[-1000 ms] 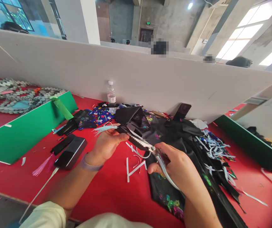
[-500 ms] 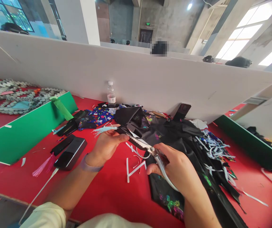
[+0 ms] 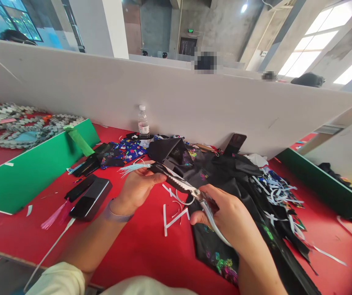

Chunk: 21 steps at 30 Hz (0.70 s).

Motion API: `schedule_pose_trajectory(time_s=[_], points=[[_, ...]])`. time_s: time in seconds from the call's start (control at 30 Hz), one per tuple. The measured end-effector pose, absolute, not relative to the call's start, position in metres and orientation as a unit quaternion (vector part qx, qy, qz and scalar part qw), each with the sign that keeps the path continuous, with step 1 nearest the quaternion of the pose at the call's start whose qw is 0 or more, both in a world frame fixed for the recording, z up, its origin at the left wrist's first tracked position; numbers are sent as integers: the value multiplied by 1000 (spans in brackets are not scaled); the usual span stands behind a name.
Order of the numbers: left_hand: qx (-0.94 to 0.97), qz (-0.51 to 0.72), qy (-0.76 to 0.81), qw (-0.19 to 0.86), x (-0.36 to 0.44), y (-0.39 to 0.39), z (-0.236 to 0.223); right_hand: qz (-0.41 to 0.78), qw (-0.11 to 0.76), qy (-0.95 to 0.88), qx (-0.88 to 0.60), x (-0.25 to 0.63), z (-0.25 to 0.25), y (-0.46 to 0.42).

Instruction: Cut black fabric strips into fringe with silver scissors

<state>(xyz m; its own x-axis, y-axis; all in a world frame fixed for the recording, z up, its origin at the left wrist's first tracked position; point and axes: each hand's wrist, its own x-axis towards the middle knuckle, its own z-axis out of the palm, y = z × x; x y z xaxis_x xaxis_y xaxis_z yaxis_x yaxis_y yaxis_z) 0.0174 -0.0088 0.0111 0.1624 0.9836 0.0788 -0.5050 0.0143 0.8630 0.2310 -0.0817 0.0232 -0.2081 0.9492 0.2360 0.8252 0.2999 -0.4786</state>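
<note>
Almost nothing has been moved since the earlier frame; only the whole view has been shifted a tiny bit, and the hands and scissors are kept in the same place. The scissors (image 3: 197, 192) are held by the handles in the right hand (image 3: 225, 213), with the fingers wrapped around them. They are pointed to the far left, above the red table (image 3: 142, 241), in the middle. It cannot be told if the blades are fully closed. A small dark piece (image 3: 160, 169) is pinched in the left hand (image 3: 139, 184), beside the tips of the blades. A light blue tassel (image 3: 134, 167) is seen sticking out to the left there. Shiny black cloth (image 3: 222, 176) is spread on the right side, partly under the right hand. White strips (image 3: 165, 221) are scattered between the two arms. On the left, a black box (image 3: 93, 198) is plugged into a white cable (image 3: 49, 250). A bottle (image 3: 143, 125) is seen at the far side, by the pale wall (image 3: 194, 98).
</note>
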Motion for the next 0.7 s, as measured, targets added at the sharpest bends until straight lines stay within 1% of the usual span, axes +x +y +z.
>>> schedule_pose_trajectory(time_s=[0.37, 0.7], points=[[392, 581, 285, 654, 18, -9, 9, 115, 230, -773, -580, 233, 23, -83], [398, 581, 279, 653, 18, -10, 11, 117, 247, -768, -579, 230, 25, -83]])
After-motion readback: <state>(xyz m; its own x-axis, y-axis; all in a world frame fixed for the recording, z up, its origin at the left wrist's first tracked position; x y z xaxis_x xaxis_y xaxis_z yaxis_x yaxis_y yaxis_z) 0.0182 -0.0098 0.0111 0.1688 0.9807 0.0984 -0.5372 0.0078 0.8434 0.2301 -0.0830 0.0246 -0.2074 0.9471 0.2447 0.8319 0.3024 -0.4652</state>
